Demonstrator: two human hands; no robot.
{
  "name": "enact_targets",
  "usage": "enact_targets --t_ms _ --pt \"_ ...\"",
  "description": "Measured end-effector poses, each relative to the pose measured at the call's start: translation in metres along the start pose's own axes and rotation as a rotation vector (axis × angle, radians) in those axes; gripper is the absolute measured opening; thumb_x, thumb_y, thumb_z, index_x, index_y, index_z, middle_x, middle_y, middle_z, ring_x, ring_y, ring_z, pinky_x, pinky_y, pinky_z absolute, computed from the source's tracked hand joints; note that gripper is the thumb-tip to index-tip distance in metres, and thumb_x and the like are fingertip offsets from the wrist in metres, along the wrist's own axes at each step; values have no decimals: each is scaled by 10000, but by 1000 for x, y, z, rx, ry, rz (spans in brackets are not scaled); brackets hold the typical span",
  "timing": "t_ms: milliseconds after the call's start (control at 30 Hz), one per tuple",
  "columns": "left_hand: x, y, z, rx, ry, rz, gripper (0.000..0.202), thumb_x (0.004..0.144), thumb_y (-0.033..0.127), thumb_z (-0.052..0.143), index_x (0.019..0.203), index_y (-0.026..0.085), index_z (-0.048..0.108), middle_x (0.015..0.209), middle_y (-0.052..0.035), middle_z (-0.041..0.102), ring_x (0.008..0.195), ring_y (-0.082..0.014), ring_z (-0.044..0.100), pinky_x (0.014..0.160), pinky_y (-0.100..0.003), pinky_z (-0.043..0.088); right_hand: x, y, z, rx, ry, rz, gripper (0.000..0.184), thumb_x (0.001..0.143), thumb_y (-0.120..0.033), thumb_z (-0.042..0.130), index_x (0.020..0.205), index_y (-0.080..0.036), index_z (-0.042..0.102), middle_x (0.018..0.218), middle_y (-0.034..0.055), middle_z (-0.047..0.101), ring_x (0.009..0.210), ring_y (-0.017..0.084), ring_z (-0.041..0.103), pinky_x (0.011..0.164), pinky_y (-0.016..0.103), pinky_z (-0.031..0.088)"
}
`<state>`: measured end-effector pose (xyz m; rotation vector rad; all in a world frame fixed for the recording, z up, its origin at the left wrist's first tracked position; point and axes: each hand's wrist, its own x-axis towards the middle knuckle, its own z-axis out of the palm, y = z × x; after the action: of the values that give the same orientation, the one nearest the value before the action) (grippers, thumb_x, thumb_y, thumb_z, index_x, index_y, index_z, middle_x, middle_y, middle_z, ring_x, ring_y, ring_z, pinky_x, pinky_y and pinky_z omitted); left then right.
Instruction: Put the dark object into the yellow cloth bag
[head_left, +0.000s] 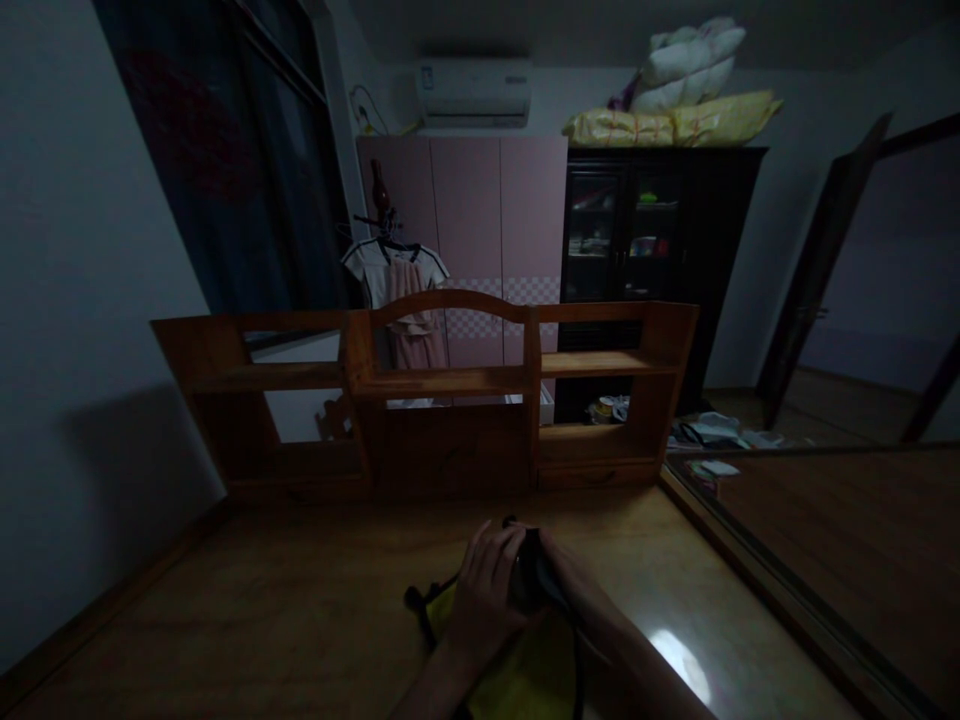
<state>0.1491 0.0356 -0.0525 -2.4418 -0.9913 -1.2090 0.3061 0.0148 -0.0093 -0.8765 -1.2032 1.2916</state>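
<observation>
Low in the head view, a yellow-green cloth item with black edging (pixel 525 672) lies on the wooden surface, partly under my forearms. Above it, both hands close around a dark object (pixel 531 575) whose kind is too dim to make out. My left hand (pixel 484 580) wraps it from the left, fingers bent over its top. From the right, my right hand (pixel 577 585) presses against its side, with its fingertips mostly hidden. A black cord or strap end (pixel 414 598) sticks out left of my left hand.
A wooden shelf unit (pixel 442 380) stands at the surface's far edge. A raised rim (pixel 750 570) runs along the right side. A white wall (pixel 90 400) borders the left. Behind are a pink wardrobe (pixel 465 200), a dark cabinet (pixel 697 220) and hanging clothes (pixel 409 290).
</observation>
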Motion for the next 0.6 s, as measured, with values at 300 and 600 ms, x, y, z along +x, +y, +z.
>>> enact_targets --t_ms 300,600 --pt "-5 1 3 -20 -25 -155 839 688 431 743 1374 138 360 1301 -138 506 1269 -344 405 1064 -557 360 23 39 -7 217 -85 62 481 714 -555 630 1076 -246 700 1218 48 655 1244 296 504 1072 445 350" --pt "-2 2 2 -75 -94 -182 875 638 311 783 1385 167 351 1310 -121 502 1257 -326 428 1099 -558 310 19 51 -20 114 15 61 452 680 -377 725 1095 -205 688 1124 94 696 1113 299 593 1021 457 400"
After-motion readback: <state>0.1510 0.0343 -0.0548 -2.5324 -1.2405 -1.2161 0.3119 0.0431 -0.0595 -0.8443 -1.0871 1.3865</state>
